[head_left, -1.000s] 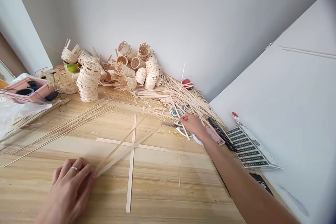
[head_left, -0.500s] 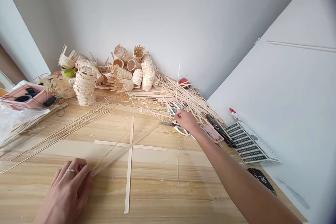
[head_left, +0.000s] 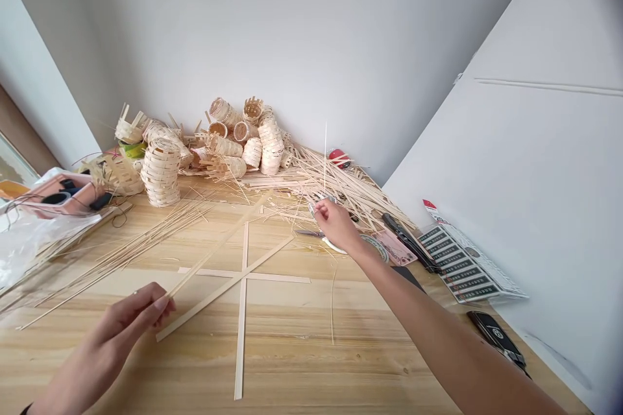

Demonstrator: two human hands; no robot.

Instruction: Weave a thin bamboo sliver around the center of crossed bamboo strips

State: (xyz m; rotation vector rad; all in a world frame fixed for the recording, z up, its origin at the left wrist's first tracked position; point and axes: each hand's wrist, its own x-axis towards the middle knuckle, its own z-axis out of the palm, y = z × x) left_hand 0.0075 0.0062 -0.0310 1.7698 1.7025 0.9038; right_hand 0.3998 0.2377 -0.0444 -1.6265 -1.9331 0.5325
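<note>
On the table, three flat bamboo strips cross at one point: a lengthwise strip [head_left: 240, 337], a crosswise strip [head_left: 285, 278] and a diagonal strip [head_left: 195, 310]. My left hand [head_left: 129, 318] pinches the near end of another pale bamboo strip [head_left: 221, 243], which slants up over the crosswise one. Farther off, my right hand [head_left: 335, 224] is closed, with a thin upright bamboo strip [head_left: 326, 155] rising from its fingertips. Beneath and beside that hand lie scissors [head_left: 311, 233], partly hidden by it, and a small box that is mostly covered.
Small woven baskets [head_left: 160, 172] are heaped along the wall. Loose strips [head_left: 360, 185] lie at the back right, thin sticks [head_left: 121, 243] at left. A pink tray [head_left: 63, 207] stands far left. A black-handled tool [head_left: 409, 243], a blister card [head_left: 457, 266] and a car key [head_left: 496, 337] line the right edge.
My left hand has let the diagonal strip down across the other two and lifted with a different strip in its fingers. My right hand has shifted slightly left.
</note>
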